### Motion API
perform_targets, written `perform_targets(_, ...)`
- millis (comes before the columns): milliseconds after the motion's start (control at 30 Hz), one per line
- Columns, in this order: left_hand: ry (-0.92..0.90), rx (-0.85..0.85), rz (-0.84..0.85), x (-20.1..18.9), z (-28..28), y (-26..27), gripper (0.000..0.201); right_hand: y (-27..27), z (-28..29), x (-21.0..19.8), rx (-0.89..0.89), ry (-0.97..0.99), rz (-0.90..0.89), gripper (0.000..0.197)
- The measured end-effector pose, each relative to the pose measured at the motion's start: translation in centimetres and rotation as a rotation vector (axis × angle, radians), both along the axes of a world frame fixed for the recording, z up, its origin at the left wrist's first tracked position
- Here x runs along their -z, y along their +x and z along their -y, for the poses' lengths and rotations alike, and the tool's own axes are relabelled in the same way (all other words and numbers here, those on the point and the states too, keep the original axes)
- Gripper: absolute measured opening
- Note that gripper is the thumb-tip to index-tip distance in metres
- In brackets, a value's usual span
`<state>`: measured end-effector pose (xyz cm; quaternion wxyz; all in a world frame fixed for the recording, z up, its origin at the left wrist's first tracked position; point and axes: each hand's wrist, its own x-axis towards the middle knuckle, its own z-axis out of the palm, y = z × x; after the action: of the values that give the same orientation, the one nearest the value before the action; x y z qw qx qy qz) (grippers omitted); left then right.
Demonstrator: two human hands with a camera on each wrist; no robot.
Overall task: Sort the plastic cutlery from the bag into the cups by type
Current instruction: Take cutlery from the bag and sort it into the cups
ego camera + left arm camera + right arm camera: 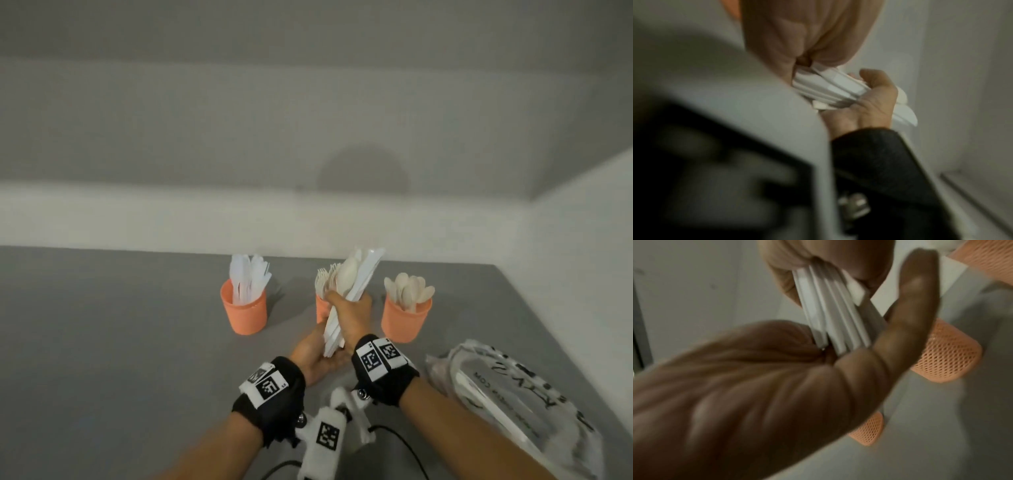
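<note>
Nearest us, our left hand [320, 354] lies palm up with relaxed fingers, cupping the handle ends of a mixed bundle of white plastic cutlery [346, 301]. Just above it, our right hand [352, 313] is clenched around the middle of that bundle, holding it upright and tilted to the right over the matte grey tabletop [120, 342]. The right wrist view shows flat, ribbed, stiff handles fanned against the left palm.

To our right lies the crinkled translucent plastic bag with black print [513, 394], limp and glossy, with what look like more pieces inside.

We judge this to be mid-sort: a fresh handful is being squared up. The next move calls for pinching out one type and dropping it handle-first into its cup.

Farther back stand three orange cups with a fine mesh texture: the left orange cup [244, 313] bristling with flat white knives, the middle orange cup [322, 308] half hidden behind the right hand and holding forks, and the right orange cup [406, 320] full of rounded cream spoons.
</note>
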<state>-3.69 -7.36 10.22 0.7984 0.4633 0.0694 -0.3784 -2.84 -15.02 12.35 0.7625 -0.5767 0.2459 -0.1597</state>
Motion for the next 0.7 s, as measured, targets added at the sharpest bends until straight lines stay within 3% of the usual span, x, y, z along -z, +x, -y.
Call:
perform_targets(67, 0.117, 0.035, 0.120, 0.2, -0.9, 0.3, 0.032, 0.8, -0.5, 0.5, 0.003, -0.027, -0.016, 0.044)
perform_targets(167, 0.102, 0.114, 0.230, -0.3, -2.5, 1.1, 0.023, 1.2, -1.0, 0.5, -0.007, -0.090, -0.016, 0.043)
perform_targets(267, 0.197, 0.305, 0.388, -0.7, -3.3, 1.6, 0.048, 1.5, -1.2, 0.3, -0.096, -0.160, -0.019, 0.024)
perform_targets(367, 0.343, 0.382, 0.531, -1.1, -3.3, 2.0, 0.036, 1.6, -1.6, 0.4, -0.171, -0.226, 0.003, 0.034)
perform_targets(500, 0.327, 0.341, 0.497, -1.2, -3.3, 2.4, 0.007, 1.8, -1.5, 0.3, -0.304, -0.296, 0.000, 0.040)
perform_targets(700, 0.068, 0.288, 0.227, -1.8, -3.1, 3.0, 0.015, 1.1, 0.3, -0.1, -0.695, 0.029, -0.155, 0.017)
